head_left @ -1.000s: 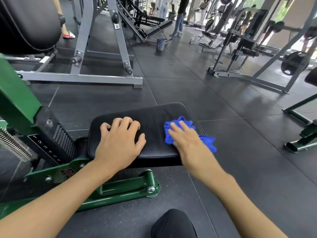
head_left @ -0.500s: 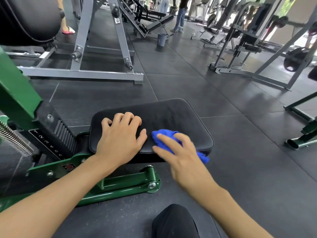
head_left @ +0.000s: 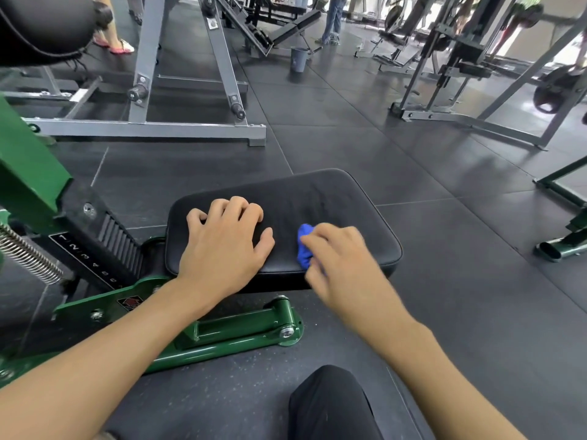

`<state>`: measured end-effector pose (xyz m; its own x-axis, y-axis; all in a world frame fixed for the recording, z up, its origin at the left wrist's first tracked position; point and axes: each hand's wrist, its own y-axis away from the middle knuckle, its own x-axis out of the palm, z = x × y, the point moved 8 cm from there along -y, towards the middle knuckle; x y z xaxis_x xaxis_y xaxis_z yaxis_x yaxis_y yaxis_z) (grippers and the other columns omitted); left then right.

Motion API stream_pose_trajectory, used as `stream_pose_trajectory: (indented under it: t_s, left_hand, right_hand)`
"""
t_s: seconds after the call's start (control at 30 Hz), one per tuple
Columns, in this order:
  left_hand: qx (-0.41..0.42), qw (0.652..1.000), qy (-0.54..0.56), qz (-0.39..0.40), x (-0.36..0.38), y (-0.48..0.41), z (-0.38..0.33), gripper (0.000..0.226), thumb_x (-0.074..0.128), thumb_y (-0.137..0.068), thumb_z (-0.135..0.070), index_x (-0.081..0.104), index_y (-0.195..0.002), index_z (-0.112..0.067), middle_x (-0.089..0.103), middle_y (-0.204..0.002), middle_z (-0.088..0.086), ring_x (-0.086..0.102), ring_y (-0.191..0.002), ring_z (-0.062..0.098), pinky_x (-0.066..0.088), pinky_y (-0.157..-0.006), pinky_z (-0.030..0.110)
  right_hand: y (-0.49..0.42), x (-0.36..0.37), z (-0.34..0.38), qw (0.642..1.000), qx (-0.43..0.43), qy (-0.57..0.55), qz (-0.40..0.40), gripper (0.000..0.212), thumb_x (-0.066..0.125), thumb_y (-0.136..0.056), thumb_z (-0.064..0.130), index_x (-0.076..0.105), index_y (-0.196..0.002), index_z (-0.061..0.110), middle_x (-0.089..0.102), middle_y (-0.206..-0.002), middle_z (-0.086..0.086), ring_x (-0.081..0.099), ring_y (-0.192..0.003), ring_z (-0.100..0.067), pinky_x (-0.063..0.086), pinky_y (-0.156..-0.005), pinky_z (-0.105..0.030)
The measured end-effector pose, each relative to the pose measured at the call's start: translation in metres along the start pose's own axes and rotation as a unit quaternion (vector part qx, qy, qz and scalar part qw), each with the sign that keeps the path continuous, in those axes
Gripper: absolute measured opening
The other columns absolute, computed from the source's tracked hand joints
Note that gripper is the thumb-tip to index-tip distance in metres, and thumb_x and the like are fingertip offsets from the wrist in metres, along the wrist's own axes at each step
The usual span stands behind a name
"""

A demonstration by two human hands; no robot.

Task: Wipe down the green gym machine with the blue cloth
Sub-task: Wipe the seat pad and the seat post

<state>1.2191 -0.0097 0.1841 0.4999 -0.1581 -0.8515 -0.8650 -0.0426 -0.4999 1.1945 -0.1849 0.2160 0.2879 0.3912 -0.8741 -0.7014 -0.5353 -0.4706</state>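
The right hand (head_left: pixel 343 268), motion-blurred, curls its fingers round the bunched blue cloth (head_left: pixel 304 246) at the near edge of the black padded seat (head_left: pixel 317 198) of the green gym machine (head_left: pixel 228 331), centre frame. The left hand (head_left: pixel 222 249) rests palm down on the pad's left half with loosely bent fingers, holding nothing. The hands are close but apart. The pad's far half and right corner are bare, and dark rubber floor tiles (head_left: pixel 444 249) lie open beyond them. Half a second ago a tail of cloth trailed right of the hand. Now only a fold shows, left of the fingers. The left hand has stayed put.
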Motion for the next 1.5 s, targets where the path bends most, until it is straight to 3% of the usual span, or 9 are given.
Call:
stream_pose_trajectory:
  t_s: [0.1, 0.3, 0.43, 0.57, 0.8, 0.9, 1.03, 1.27, 1.5]
  left_hand:
    - [0.002, 1.000, 0.003, -0.001, 0.000, 0.000, 0.000, 0.030, 0.043, -0.097, -0.052, 0.058, -0.108, -0.028, 0.054, -0.111, -0.009, 0.049, -0.111, 0.022, 0.035, -0.090, 0.047]
    - [0.001, 1.000, 0.001, 0.000, -0.001, 0.000, -0.001, 0.029, 0.043, -0.097, -0.050, 0.058, -0.108, -0.027, 0.054, -0.111, -0.008, 0.049, -0.111, 0.022, 0.034, -0.090, 0.047]
    - [0.003, 1.000, -0.001, -0.002, 0.000, -0.001, -0.002, 0.031, 0.043, -0.097, -0.051, 0.058, -0.108, -0.027, 0.053, -0.111, -0.008, 0.049, -0.110, 0.023, 0.035, -0.090, 0.048]
    - [0.001, 1.000, 0.006, -0.001, 0.000, 0.000, 0.000, 0.030, 0.043, -0.097, -0.052, 0.058, -0.107, -0.028, 0.053, -0.111, -0.009, 0.048, -0.109, 0.022, 0.035, -0.091, 0.048]
    - [0.002, 1.000, -0.001, 0.005, -0.001, 0.000, -0.002, 0.032, 0.041, -0.097, -0.051, 0.058, -0.108, -0.027, 0.053, -0.112, -0.008, 0.049, -0.111, 0.023, 0.035, -0.091, 0.048]
    - [0.000, 1.000, 0.002, 0.005, -0.001, 0.000, -0.001, 0.032, 0.041, -0.097, -0.052, 0.057, -0.109, -0.027, 0.053, -0.112, -0.009, 0.049, -0.111, 0.023, 0.035, -0.091, 0.048]
    - [0.006, 1.000, 0.004, 0.005, -0.001, -0.001, 0.000, 0.032, 0.041, -0.098, -0.053, 0.057, -0.109, -0.028, 0.054, -0.111, -0.009, 0.050, -0.111, 0.022, 0.036, -0.090, 0.048]
    - [0.003, 1.000, 0.003, 0.010, -0.001, 0.001, -0.001, 0.033, 0.039, -0.098, -0.052, 0.058, -0.109, -0.027, 0.054, -0.112, -0.008, 0.050, -0.111, 0.023, 0.037, -0.091, 0.048]
    - [0.005, 0.999, 0.002, 0.038, -0.001, -0.001, 0.002, 0.034, 0.038, -0.097, -0.051, 0.059, -0.110, -0.028, 0.054, -0.114, -0.008, 0.050, -0.111, 0.023, 0.037, -0.089, 0.047]
  right_hand:
    - [0.010, 0.002, -0.006, 1.000, -0.010, -0.013, 0.008, 0.031, 0.053, -0.083, 0.009, 0.071, -0.109, 0.008, 0.060, -0.107, -0.006, 0.048, -0.082, -0.028, 0.045, -0.081, -0.032]
    - [0.020, -0.030, -0.101, 0.980, 0.196, -0.016, -0.017, 0.025, 0.068, -0.083, 0.007, 0.075, -0.106, 0.015, 0.064, -0.114, -0.002, 0.055, -0.102, -0.032, 0.038, -0.085, -0.030]
    - [0.001, -0.015, -0.038, 0.994, 0.102, -0.031, -0.038, 0.016, 0.062, -0.078, 0.013, 0.072, -0.090, 0.012, 0.067, -0.094, -0.005, 0.056, -0.082, -0.031, 0.044, -0.078, -0.036]
    - [0.002, 0.006, -0.004, 0.997, 0.027, -0.069, -0.004, 0.023, 0.056, -0.080, 0.017, 0.071, -0.096, 0.011, 0.063, -0.099, -0.004, 0.047, -0.079, -0.026, 0.039, -0.076, -0.028]
    - [0.002, -0.023, -0.100, 0.975, 0.219, -0.011, -0.039, 0.014, 0.065, -0.084, 0.013, 0.068, -0.098, 0.016, 0.061, -0.103, -0.004, 0.053, -0.092, -0.035, 0.047, -0.077, -0.039]
    - [-0.029, 0.002, -0.056, 0.988, 0.146, -0.009, -0.040, 0.017, 0.058, -0.083, 0.022, 0.068, -0.093, 0.013, 0.061, -0.094, -0.009, 0.053, -0.080, -0.038, 0.048, -0.075, -0.043]
    - [-0.047, 0.031, -0.018, 0.997, 0.052, -0.047, 0.028, 0.021, 0.056, -0.084, 0.027, 0.066, -0.098, 0.015, 0.059, -0.098, -0.007, 0.050, -0.083, -0.032, 0.045, -0.082, -0.041]
    - [-0.049, 0.000, -0.118, 0.977, 0.210, 0.008, -0.025, 0.017, 0.065, -0.088, 0.016, 0.065, -0.104, 0.011, 0.055, -0.102, -0.012, 0.053, -0.093, -0.042, 0.043, -0.082, -0.041]
    - [-0.069, 0.040, 0.001, 0.999, -0.006, -0.033, 0.009, 0.017, 0.062, -0.087, 0.016, 0.066, -0.101, 0.009, 0.060, -0.100, -0.015, 0.051, -0.083, -0.038, 0.044, -0.081, -0.045]
